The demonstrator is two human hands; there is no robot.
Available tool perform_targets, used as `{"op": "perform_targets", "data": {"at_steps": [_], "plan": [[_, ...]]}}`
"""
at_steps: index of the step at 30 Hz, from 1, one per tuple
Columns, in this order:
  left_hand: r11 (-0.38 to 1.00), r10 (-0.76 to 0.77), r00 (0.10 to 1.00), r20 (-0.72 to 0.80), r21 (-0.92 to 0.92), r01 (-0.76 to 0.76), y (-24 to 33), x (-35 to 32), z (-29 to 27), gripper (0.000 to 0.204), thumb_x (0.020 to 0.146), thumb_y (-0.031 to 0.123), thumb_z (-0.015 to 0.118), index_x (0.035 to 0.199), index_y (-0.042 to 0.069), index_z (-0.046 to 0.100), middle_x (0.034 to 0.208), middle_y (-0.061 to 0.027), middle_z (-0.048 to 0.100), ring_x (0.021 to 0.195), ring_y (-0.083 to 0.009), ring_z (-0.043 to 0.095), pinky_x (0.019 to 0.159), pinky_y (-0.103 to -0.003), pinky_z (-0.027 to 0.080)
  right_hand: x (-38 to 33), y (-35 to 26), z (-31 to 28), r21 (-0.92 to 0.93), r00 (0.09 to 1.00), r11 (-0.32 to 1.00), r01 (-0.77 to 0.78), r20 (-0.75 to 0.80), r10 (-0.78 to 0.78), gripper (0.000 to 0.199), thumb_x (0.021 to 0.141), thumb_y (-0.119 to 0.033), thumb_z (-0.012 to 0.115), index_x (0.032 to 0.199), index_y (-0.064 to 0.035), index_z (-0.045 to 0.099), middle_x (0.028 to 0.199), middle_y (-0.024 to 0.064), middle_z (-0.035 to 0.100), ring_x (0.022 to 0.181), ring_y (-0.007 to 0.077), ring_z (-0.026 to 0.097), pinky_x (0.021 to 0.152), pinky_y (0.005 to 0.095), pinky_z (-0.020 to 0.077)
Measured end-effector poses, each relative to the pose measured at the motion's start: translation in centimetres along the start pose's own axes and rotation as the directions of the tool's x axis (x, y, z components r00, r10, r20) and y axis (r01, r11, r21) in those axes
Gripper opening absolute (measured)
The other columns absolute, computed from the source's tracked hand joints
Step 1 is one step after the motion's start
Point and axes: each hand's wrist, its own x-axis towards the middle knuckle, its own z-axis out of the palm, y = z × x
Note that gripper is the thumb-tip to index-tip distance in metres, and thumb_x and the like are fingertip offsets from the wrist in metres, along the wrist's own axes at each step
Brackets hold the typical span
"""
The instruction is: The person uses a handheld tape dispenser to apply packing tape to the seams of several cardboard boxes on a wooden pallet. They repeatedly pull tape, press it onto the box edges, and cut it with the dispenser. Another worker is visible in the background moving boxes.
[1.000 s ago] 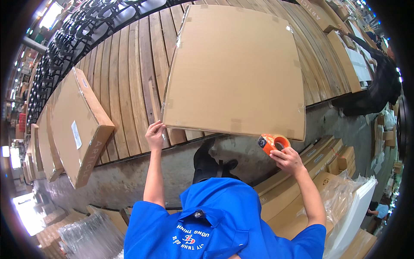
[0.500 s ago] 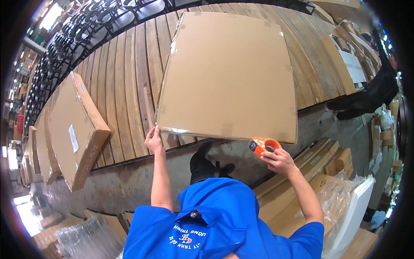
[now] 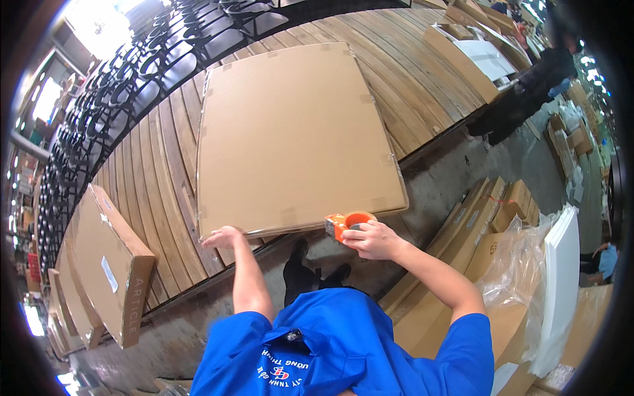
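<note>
A large flat cardboard carton point(image 3: 297, 132) lies before me on a wooden slatted table, with pieces of clear tape along its edges. At its near left corner, my left hand point(image 3: 226, 237) rests with the fingers stretched out flat against the edge. My right hand point(image 3: 373, 239) grips an orange tape dispenser point(image 3: 340, 223) just below the carton's near edge, right of the middle. Whether the dispenser touches the carton, I cannot tell.
Several flat cartons point(image 3: 109, 264) lean at the table's left end. Black chair frames point(image 3: 142, 79) fill the area beyond the slatted table point(image 3: 165, 178). An opened carton point(image 3: 462, 56) sits at the far right beside a person in dark clothing point(image 3: 522, 99). Long cartons point(image 3: 462, 224) and white foam boards point(image 3: 558, 284) stand right.
The carton appears turned and further left in view. My left hand has gone from pinching the corner to lying flat along it. The tape dispenser has come left along the near edge.
</note>
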Motion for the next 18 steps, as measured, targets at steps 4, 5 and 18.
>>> {"op": "perform_targets", "data": {"at_steps": [4, 5, 18], "plan": [[0.998, -0.027, 0.999, 0.02, -0.057, 0.028, 4.6, -13.0, -2.3, 0.066, 0.111, 0.012, 0.04, 0.158, -0.025, 0.012, 0.167, -0.0448, 0.019, 0.157, -0.0515, 0.029, 0.133, -0.05, 0.027, -0.8, 0.6, 0.7, -0.017, 1.0, 1.0, 0.013, -0.003, -0.013, 0.038, 0.075, -0.016, 0.073, 0.113, -0.0173, 0.081, 0.125, -0.0089, 0.069, 0.084, 0.0182, 0.065, 0.078, 0.0359, 0.053], [0.996, -0.042, 0.998, 0.036, -0.072, 0.045, 5.6, -15.1, -2.8, 0.066, 0.111, 0.011, 0.04, 0.158, -0.025, 0.013, 0.166, -0.045, 0.02, 0.157, -0.0518, 0.029, 0.133, -0.05, 0.028, -1.0, 0.8, 0.6, -0.026, 1.0, 1.0, 0.009, 0.007, -0.008, 0.039, 0.075, -0.016, 0.073, 0.113, -0.0174, 0.08, 0.126, -0.0084, 0.069, 0.084, 0.0185, 0.065, 0.079, 0.0359, 0.0532], [0.997, 0.062, 0.998, -0.001, 0.043, -0.062, 2.3, -14.4, -1.2, 0.064, 0.111, 0.014, 0.037, 0.157, -0.026, 0.015, 0.163, -0.0479, 0.023, 0.152, -0.0549, 0.036, 0.126, -0.053, 0.04, -23.6, 10.0, -12.3, -0.012, 0.997, 1.0, 0.002, 0.073, -0.001, 0.054, 0.069, -0.014, 0.082, 0.123, -0.0196, 0.078, 0.133, -0.0136, 0.069, 0.074, 0.014, 0.053, 0.078, 0.0311, 0.0558]]}}
